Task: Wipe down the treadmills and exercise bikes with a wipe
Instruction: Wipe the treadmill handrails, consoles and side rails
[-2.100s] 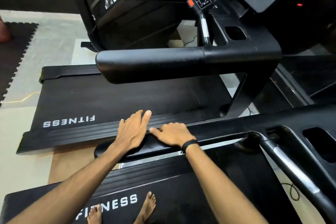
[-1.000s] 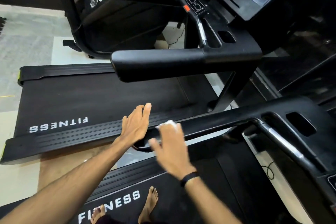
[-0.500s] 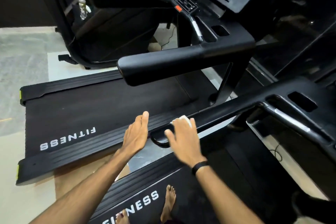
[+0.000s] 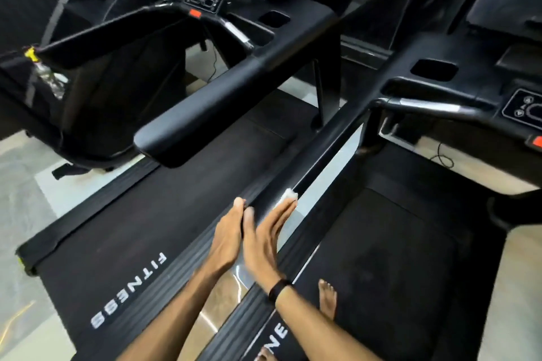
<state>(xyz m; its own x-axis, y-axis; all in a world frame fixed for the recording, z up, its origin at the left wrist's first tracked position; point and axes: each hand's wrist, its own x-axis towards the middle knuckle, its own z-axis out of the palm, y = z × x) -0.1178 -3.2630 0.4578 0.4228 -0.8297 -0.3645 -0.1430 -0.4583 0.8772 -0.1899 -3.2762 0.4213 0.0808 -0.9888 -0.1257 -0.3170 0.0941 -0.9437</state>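
A small white wipe is seen on the black handrail of the nearer treadmill, pressed there under the fingertips of the right hand. That hand's fingers lie straight and flat along the rail, so the wipe is pinned rather than clenched. The left hand is laid beside it on the same rail, fingers likewise extended, nothing held. The wipe is judged to be light, limp and probably damp; it would bunch or slip out unless pressure is kept on it, so it is best held flat beneath the fingers, with the crumpled edge tucked under. The handrail is rigid and smooth, and a firm press should be tolerated. Its long axis runs from the hands, lower centre, up and to the right toward the console, and the wipe sits ahead of the fingertips on that line. A second treadmill stands to the left, not yet touched
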